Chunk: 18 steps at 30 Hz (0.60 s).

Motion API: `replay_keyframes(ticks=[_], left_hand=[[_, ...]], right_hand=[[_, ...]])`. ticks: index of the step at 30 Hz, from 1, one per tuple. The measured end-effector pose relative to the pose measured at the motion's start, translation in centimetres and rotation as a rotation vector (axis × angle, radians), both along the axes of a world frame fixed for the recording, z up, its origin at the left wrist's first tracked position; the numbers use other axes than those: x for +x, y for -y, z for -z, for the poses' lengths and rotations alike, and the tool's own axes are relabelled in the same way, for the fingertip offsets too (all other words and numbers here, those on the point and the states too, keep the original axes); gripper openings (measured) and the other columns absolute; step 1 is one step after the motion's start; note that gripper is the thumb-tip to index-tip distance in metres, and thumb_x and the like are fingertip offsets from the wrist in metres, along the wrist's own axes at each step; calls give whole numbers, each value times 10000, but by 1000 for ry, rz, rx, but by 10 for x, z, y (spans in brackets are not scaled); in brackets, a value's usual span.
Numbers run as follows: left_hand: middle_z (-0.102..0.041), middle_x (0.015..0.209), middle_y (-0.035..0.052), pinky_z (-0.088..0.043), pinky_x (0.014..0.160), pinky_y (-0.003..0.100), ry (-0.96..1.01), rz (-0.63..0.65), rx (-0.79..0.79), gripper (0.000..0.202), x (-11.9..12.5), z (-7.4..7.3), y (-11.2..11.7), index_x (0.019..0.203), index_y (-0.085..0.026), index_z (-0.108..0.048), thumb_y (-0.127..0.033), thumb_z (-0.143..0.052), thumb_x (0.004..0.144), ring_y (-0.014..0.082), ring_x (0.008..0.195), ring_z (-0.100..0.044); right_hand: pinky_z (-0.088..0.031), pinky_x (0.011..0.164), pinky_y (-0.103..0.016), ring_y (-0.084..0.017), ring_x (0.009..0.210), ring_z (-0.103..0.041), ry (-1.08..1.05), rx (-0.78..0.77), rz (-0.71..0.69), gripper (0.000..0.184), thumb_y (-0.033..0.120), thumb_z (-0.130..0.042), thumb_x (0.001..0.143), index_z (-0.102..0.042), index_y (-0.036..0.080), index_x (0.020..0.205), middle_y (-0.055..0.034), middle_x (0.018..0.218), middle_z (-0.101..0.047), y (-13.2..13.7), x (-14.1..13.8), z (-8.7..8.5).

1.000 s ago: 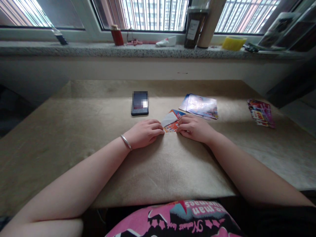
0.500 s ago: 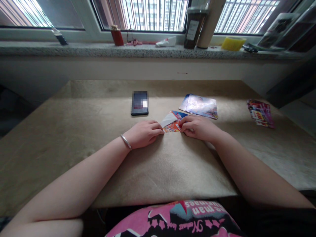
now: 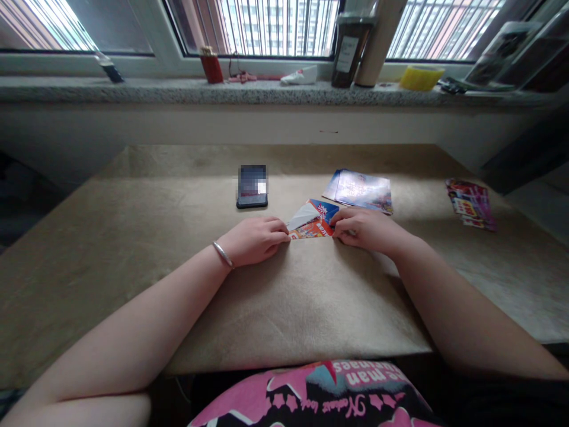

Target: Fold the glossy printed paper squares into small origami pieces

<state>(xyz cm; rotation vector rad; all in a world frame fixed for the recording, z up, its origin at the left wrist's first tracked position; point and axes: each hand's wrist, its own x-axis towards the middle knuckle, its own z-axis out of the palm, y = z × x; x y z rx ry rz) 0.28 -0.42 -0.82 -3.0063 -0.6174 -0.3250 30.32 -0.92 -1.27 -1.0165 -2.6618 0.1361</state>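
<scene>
Paper, glossy and multicoloured: the folded leaflet lies flat on the counter, mid-surface, between both hands. Grip of the left hand is narrow, fingertips curled onto the leaflet's left corner. Grip of the right hand pinches its right corner. Nearby, a phone lies beyond the left hand, a booklet beyond the right, and a flyer well apart at the far right.

The right hand has slid toward 3 o'clock along the near edge of the folded paper. The left hand has eased slightly toward 9 o'clock. More of the paper's printed face now shows between the two hands than a second ago.
</scene>
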Motion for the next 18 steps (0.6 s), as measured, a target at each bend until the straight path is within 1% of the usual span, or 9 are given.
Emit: replay_keyframes(ticks=[6, 9, 12, 14, 16, 18], left_hand=[[-662, 1054, 63, -522, 811, 300, 30, -18, -51, 237, -3, 0, -1, 994, -196, -668, -146, -492, 843, 177, 950, -619], [-664, 1050, 55, -516, 815, 294, 56, -15, -74, 228, -5, 1, -2, 981, -201, -667, -154, -489, 845, 173, 955, -617], [-657, 1033, 68, -510, 817, 294, 57, -20, -78, 221, -4, 2, -3, 975, -190, -663, -161, -484, 849, 177, 954, -607], [-647, 1026, 82, -506, 819, 299, 41, -21, -68, 219, -4, 1, -3, 979, -176, -659, -163, -486, 845, 183, 950, -596], [-638, 1030, 89, -503, 819, 305, 30, -15, -54, 229, -3, 1, -3, 999, -171, -652, -161, -482, 846, 186, 943, -585], [-632, 1039, 89, -501, 820, 311, 24, -6, -45, 245, -2, 0, -3, 1028, -176, -645, -161, -470, 856, 187, 938, -576]], right_hand=[[-454, 668, -268, -159, 847, -631, 19, 21, 15, 153, 149, -555, 757, -675, 241, 737, 0, 1002, -686, 2, 4, -3], [-441, 670, -279, -176, 854, -617, 59, 40, 43, 137, 138, -540, 741, -647, 221, 728, -19, 979, -686, 5, 0, -7], [-427, 685, -301, -195, 827, -591, 108, 83, 41, 98, 145, -539, 725, -617, 203, 714, -46, 908, -681, 8, -7, -9], [-418, 685, -310, -197, 789, -573, 128, 114, 51, 89, 155, -540, 728, -619, 196, 730, -56, 857, -672, 10, -13, -10], [-412, 687, -319, -203, 787, -561, 121, 164, 81, 119, 170, -525, 761, -640, 192, 784, -66, 844, -667, 12, -20, -9], [-412, 699, -323, -209, 822, -561, 100, 199, 75, 159, 201, -508, 811, -665, 201, 833, -68, 891, -672, 13, -26, -7]])
